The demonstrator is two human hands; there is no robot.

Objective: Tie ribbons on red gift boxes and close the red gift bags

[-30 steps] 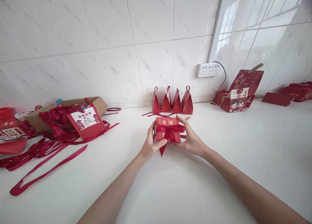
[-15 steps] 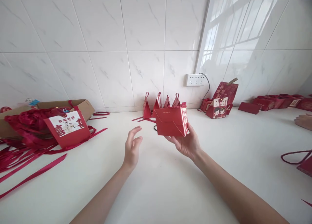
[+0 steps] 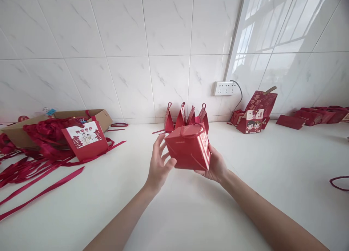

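Note:
A red paper gift box (image 3: 185, 149) with a cord loop on top and a white patterned end panel is held up above the white table. My right hand (image 3: 215, 165) grips it from the right and underneath; some of its fingers are hidden behind the box. My left hand (image 3: 160, 163) is at the box's left side, with fingers spread and thumb near the lower left corner. Whether its fingertips touch the box I cannot tell. Behind the box, several small red peaked boxes (image 3: 169, 120) with loop handles stand by the wall.
At left, a cardboard box (image 3: 105, 116) overflows with red ribbons (image 3: 54, 187), and a red printed card bag (image 3: 94, 147) leans on it. To the right stand printed gift boxes (image 3: 250, 122), a flat red piece (image 3: 290, 122) and more red boxes (image 3: 309, 116). A socket strip (image 3: 225, 88) is on the wall.
My left hand has moved right and up to the box. The box has come a little lower and nearer, turned slightly, with its cord loop now showing. The view has shifted slightly left.

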